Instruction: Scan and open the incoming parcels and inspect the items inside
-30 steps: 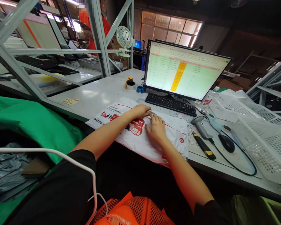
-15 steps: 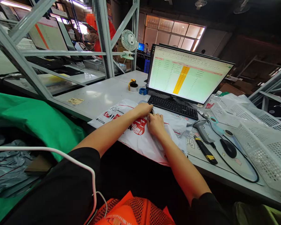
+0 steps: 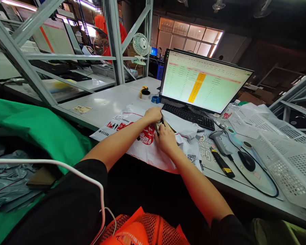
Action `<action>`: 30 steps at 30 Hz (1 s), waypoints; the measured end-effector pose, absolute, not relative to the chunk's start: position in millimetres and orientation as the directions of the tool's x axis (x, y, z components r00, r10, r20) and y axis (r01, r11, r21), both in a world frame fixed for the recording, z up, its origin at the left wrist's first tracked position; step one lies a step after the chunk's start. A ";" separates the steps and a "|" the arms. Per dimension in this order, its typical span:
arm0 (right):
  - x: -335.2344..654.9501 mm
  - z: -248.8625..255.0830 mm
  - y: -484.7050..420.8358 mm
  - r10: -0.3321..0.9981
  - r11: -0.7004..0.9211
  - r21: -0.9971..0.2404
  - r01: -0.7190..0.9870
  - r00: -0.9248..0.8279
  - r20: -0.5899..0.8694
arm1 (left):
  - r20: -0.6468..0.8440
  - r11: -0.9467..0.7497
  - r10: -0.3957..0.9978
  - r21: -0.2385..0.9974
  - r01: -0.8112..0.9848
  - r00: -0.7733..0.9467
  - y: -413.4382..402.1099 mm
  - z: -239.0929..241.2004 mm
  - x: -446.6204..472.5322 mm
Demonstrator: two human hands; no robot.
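Note:
A white plastic mailer bag [image 3: 132, 136] with red print lies on the grey table [image 3: 104, 102] in front of me. My left hand [image 3: 153, 115] pinches the bag's upper edge. My right hand [image 3: 166, 139] grips the same edge just below it, and the plastic between them is pulled apart. A dark gap with something brownish shows inside the tear [image 3: 161, 125]. To the right of my hands the bag is bunched and crumpled [image 3: 186, 131].
A monitor [image 3: 204, 81] with a spreadsheet and a black keyboard [image 3: 188, 116] stand behind the bag. A barcode scanner [image 3: 219, 143], a utility knife [image 3: 223, 162], a mouse [image 3: 245, 160] and white mesh baskets [image 3: 277, 143] lie right. Tape rolls [image 3: 145, 92] sit behind. Green cloth [image 3: 38, 126] lies left. A person in orange [image 3: 105, 32] stands beyond the shelving.
My hands went from lying flat on the bag to gripping its edge and pulling it apart. The bag has shifted slightly left and its right part has crumpled up.

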State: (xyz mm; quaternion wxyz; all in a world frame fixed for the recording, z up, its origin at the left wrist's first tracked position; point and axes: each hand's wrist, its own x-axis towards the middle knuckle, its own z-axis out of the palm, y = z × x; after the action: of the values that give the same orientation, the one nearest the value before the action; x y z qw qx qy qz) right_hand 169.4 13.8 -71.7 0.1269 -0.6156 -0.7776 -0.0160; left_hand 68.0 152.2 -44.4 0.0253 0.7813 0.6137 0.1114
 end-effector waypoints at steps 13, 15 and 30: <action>149.7 -66.9 -72.9 0.953 0.301 -0.131 0.944 -0.303 0.012 | 0.282 -0.178 0.950 0.140 0.974 0.133 169.5 -33.3 31.6; 154.0 -73.2 -112.3 0.933 0.355 -0.143 0.924 -0.359 -0.003 | 0.295 -0.097 0.954 0.146 0.984 0.050 180.4 -27.2 5.0; 248.9 -116.4 -116.2 0.934 0.299 -0.530 0.794 -0.128 0.334 | 0.221 -0.525 0.835 0.051 0.849 0.504 114.0 -22.7 40.0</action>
State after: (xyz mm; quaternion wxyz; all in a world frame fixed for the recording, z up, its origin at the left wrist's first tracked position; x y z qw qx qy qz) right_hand 248.9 -116.2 -116.4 0.3124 -0.5816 -0.7428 0.1120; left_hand 40.0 114.0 -22.7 -0.0319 0.8665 0.4861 0.1093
